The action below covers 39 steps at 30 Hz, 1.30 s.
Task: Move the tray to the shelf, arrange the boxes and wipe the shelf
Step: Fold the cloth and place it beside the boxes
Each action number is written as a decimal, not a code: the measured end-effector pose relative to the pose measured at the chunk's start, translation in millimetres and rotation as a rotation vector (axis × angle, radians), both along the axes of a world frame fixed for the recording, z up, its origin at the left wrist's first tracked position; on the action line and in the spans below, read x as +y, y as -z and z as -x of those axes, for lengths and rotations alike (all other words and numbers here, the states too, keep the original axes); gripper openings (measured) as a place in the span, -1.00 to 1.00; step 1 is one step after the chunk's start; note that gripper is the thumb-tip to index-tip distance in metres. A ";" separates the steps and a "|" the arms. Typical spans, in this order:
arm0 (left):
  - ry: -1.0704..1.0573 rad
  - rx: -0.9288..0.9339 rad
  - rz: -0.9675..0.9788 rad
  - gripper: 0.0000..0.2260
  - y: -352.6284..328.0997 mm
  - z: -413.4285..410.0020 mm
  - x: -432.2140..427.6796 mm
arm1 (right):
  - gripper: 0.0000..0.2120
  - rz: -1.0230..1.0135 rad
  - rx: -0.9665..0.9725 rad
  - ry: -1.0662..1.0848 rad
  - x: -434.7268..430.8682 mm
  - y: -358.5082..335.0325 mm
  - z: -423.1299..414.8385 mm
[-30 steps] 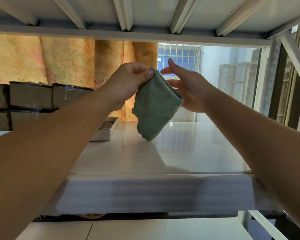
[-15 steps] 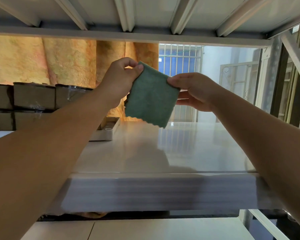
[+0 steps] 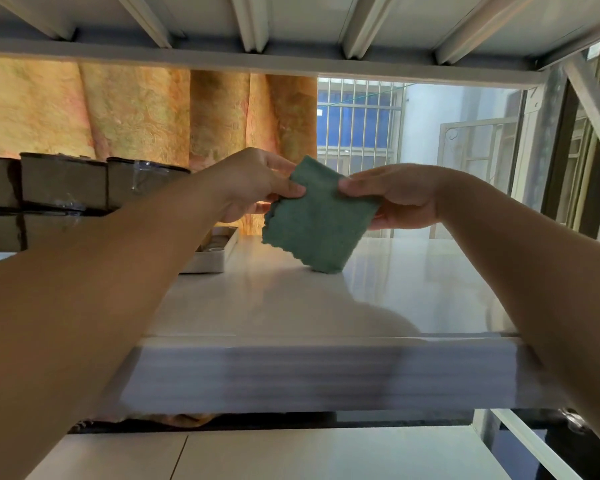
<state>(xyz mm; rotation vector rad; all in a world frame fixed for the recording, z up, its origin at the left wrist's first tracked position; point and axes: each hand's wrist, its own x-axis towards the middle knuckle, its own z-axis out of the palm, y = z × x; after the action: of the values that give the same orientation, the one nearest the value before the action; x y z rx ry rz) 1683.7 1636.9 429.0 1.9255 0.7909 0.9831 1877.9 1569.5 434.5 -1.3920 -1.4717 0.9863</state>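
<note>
Reaching over the front edge of the glossy white shelf [image 3: 291,306], the left hand [image 3: 253,183] and right hand [image 3: 399,195] each pinch an upper corner of the square green terry cloth [image 3: 317,216], which hangs lower than half a second ago, its bottom corner down by the shelf surface. At the cloth's 9 o'clock the shallow white tray [image 3: 212,259] sits unmoved on the shelf, with the stacked brown cardboard boxes [image 3: 63,181] farther along at 9 o'clock.

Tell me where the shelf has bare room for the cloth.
Bare shelf runs from the white tray rightward to the frame post and forward to the front edge. The left end is crowded: tray and stacked boxes.
</note>
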 end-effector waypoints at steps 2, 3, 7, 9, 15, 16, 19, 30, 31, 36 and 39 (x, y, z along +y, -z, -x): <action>-0.006 0.026 -0.022 -0.81 0.7 -0.3 -1.5 | -0.76 0.088 -0.213 -0.031 -2.9 2.5 2.1; -0.008 0.028 -0.026 -0.82 0.7 -0.2 -2.0 | -0.80 0.095 -0.296 -0.009 -3.8 2.3 2.3; -0.029 -0.017 -0.008 -0.80 -0.5 0.3 -0.3 | -0.84 0.052 -0.186 0.113 -4.7 -5.2 -4.5; -0.027 -0.042 0.009 -0.76 -0.9 0.3 0.1 | -0.83 0.015 -0.142 0.169 -2.9 -6.2 -7.3; -0.027 -0.020 -0.027 -0.39 -1.1 -1.9 -1.9 | -0.86 -0.085 -0.142 0.228 0.0 -3.7 -1.7; -0.076 0.033 -0.088 -0.40 -0.9 -2.1 -1.1 | -0.85 -0.098 -0.094 0.211 -0.6 -3.8 -0.5; -0.200 0.109 -0.233 -0.47 1.0 -2.6 3.3 | -0.78 -0.173 0.019 0.137 1.4 -1.1 4.3; 0.037 0.449 0.063 -0.90 3.5 11.1 0.1 | -0.83 0.043 -0.613 0.028 -4.6 5.3 -0.1; 0.047 0.536 0.027 -0.92 3.4 12.3 -0.9 | -0.84 0.059 -0.662 0.020 -6.6 5.2 0.6; 0.138 0.609 0.003 -0.89 3.3 13.8 -1.8 | -0.80 0.062 -0.657 0.001 -10.1 1.6 -4.7; 0.171 0.689 0.018 -0.86 4.7 14.1 -1.5 | -0.83 0.088 -0.608 -0.017 -11.6 1.5 -7.2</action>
<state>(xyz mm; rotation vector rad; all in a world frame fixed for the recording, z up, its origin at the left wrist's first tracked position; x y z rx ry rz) 1669.6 1635.4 424.3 2.2924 0.9777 0.1879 1885.1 1557.9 433.0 -1.8500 -1.8903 0.6653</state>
